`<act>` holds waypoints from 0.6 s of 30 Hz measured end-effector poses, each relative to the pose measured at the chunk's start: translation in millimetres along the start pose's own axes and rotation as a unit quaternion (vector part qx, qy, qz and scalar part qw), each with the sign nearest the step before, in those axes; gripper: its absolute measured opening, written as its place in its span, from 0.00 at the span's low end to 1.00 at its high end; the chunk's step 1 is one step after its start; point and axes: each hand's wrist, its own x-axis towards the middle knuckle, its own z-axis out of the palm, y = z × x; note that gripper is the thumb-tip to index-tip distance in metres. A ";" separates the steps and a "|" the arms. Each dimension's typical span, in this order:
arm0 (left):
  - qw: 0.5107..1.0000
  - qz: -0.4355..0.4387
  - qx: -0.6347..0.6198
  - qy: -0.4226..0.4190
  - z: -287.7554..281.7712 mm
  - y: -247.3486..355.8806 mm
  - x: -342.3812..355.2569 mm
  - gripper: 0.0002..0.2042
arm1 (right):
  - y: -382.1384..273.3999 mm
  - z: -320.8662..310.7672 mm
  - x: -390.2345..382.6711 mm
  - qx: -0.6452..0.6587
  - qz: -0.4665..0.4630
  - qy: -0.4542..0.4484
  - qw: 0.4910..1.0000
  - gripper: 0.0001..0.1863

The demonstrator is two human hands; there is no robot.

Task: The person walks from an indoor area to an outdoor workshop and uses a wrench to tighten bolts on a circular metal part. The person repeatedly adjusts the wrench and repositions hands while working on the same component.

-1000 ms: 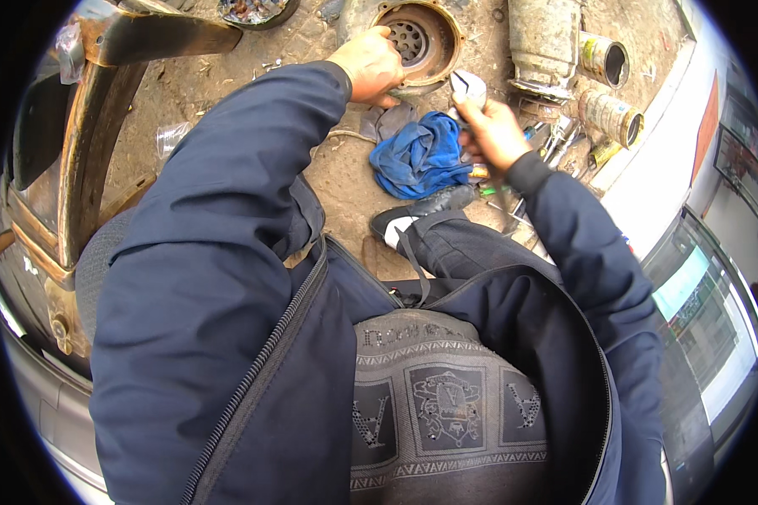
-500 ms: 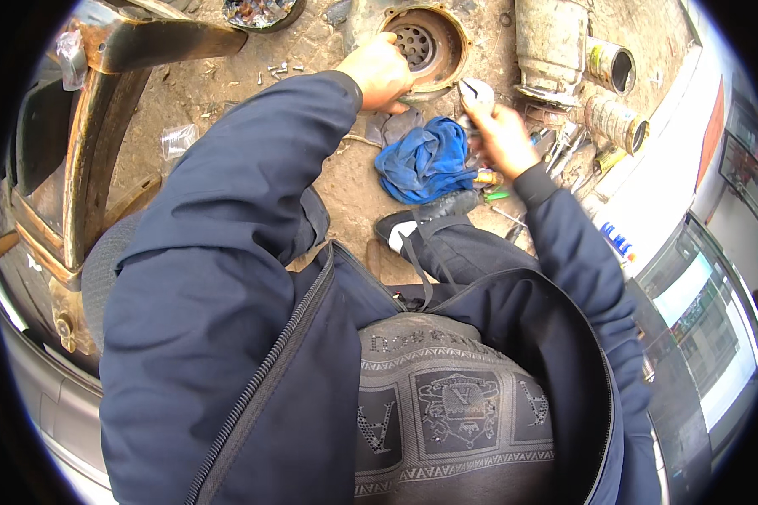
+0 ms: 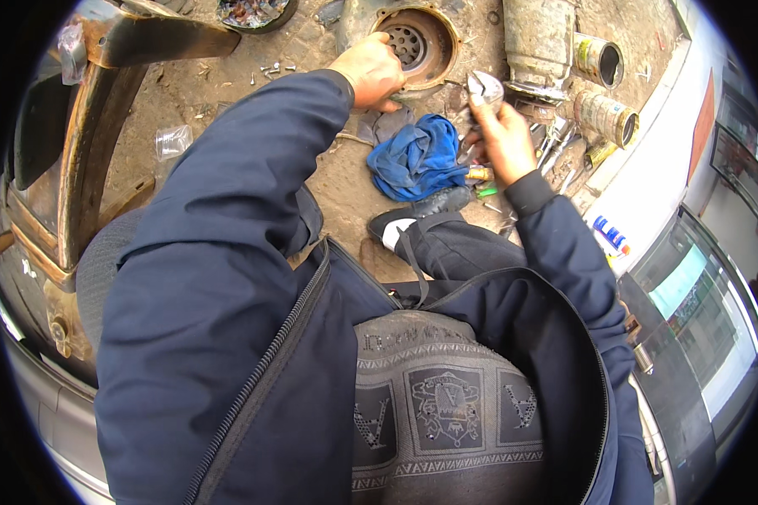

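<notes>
Left hand (image 3: 370,71): resting on rim of rusty round hub with perforated centre (image 3: 414,42), fingers curled together against its near edge. Right hand (image 3: 501,139): raised just right of hub, fingers clamped on small pale metal part (image 3: 485,86). Blue rag (image 3: 417,156): lying crumpled on dirt ground (image 3: 227,101) between both hands. Loose tools (image 3: 556,151) and two rusty cans (image 3: 602,88): near right hand.
</notes>
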 end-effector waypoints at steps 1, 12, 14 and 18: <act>1.000 -0.002 0.003 0.014 2.1 0.1 -0.2 0.22 | -4.8 -18.1 6.5 -0.128 -0.079 0.026 0.988 0.29; 0.998 -0.002 -0.003 0.059 12.4 -0.9 0.7 0.20 | -79.2 -65.1 55.9 -0.653 -0.435 -0.066 0.617 0.22; 0.998 -0.003 -0.006 0.060 12.2 -0.7 0.6 0.21 | -91.6 -60.4 63.3 -0.660 -0.463 -0.104 0.583 0.21; 0.998 0.003 0.003 0.062 11.3 -1.0 0.1 0.21 | -108.3 -55.0 81.8 -0.624 -0.552 -0.149 0.532 0.19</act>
